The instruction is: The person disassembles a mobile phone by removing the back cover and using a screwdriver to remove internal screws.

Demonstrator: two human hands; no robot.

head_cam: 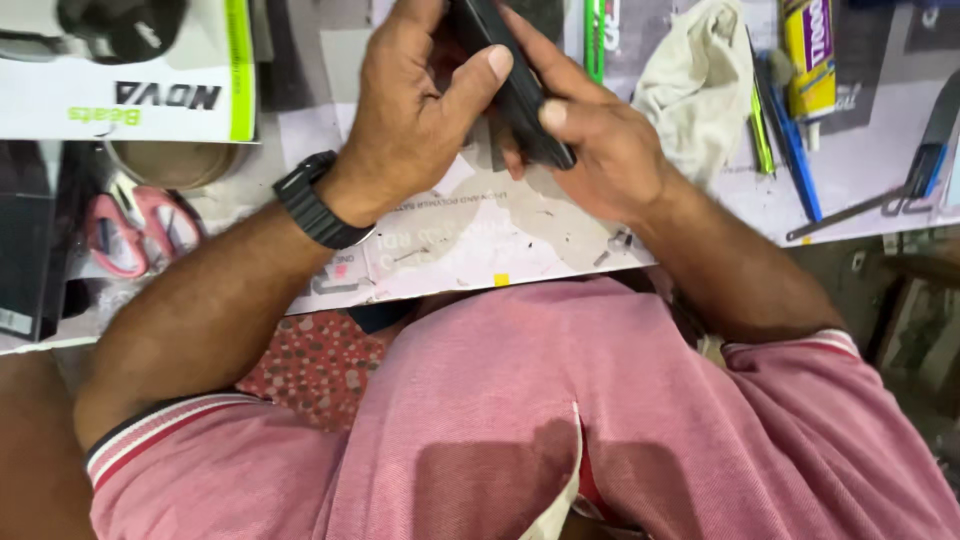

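Note:
Both my hands grip a flat black slab-shaped device (520, 95) above the worktable (470, 245), held edge-on. My left hand (410, 110) wraps it from the left, thumb pressed on its upper face; a black watch sits on that wrist. My right hand (600, 145) holds it from the right and below, thumb on the edge. The device's top end runs out of view.
A white box with a green stripe (120, 75) lies far left, pink-handled scissors (135, 230) below it. A cream cloth (695, 80), a yellow tube (810, 55), a blue pen (790, 140) and metal tweezers (850, 210) lie at right. Small screws (615, 245) rest near the table's front edge.

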